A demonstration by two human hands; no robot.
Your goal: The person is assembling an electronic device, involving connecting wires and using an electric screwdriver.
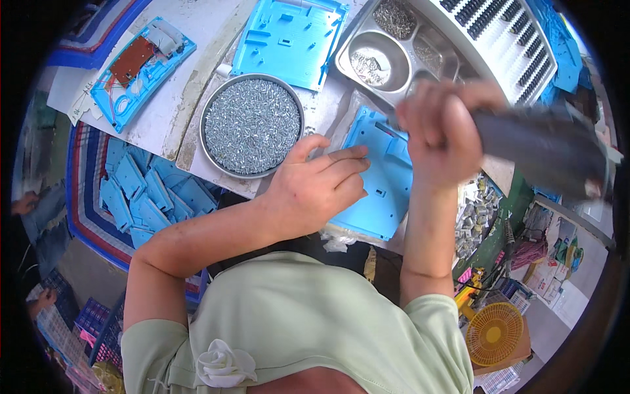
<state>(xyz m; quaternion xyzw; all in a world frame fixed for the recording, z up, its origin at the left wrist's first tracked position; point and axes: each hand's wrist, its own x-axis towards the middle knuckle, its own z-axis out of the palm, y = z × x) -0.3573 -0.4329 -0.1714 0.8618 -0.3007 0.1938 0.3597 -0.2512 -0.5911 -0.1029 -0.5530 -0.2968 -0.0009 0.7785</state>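
My right hand [436, 134] is closed around the front end of a dark, thick-bodied electric screwdriver [538, 148], smeared by motion. The tool lies almost level, its body reaching right and its front end over a light-blue plastic panel [367, 197]. That panel lies on the bench in front of me, with holes and raised parts on it. My left hand [325, 177] is at the panel's left edge, fingers spread and partly over it; nothing shows between them. Close by on the left stands a round metal bowl [252, 126] full of small silvery screws.
A steel compartment tray [380, 59] with small metal parts is at the back, beside a white rack [505, 39] of black pieces. Another blue panel [289, 43] and a wired blue assembly [141, 72] lie far left. Blue parts [154, 190] fill a striped bag below.
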